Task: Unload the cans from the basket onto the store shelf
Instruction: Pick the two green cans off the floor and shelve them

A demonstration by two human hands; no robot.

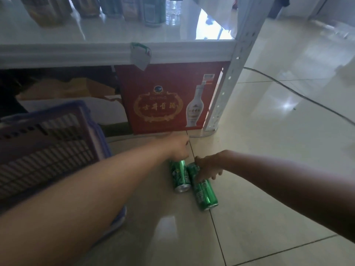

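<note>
My left hand [177, 147] grips the top end of a green can [180, 176] above the tiled floor. My right hand [208, 167] is wrapped around the upper part of a second green can [204, 193], which tilts toward me just right of the first. The two cans hang side by side, bottoms facing the camera. The purple slatted basket [48, 150] stands on the floor at the left, partly behind my left forearm; its inside is hidden. The white store shelf [115, 52] runs across the top, with several blurred cans [151, 12] and bottles on it.
A red liquor carton [165, 100] sits under the shelf, next to the white perforated upright post [226, 83]. A price-tag clip [141, 54] hangs on the shelf edge. A dark cable [288, 89] crosses the glossy tile floor at the right.
</note>
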